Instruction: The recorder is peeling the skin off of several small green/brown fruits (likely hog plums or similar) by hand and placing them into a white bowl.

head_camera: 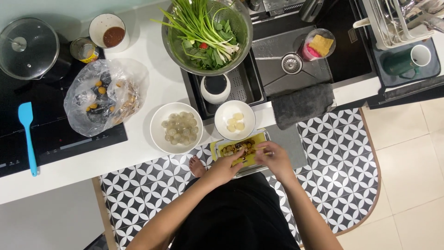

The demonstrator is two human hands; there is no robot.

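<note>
Counter [138, 148] runs white under everything I work at, with the sink [296, 69] dark beside it. Colander [206, 37] of greens sits over the sink's left basin. A clear bag [104, 95] of fruit and shells lies near the stove. Next comes my big bowl [176, 128] of peeled fruit, then the small bowl [235, 120] holding a few pieces. Just in front of that is the yellow tray [240, 150] with brown peelings. My left hand [229, 166] rests on its near edge, fingers curled together. My right hand [275, 157] pinches something small over the tray, perhaps a fruit; I cannot tell.
</note>
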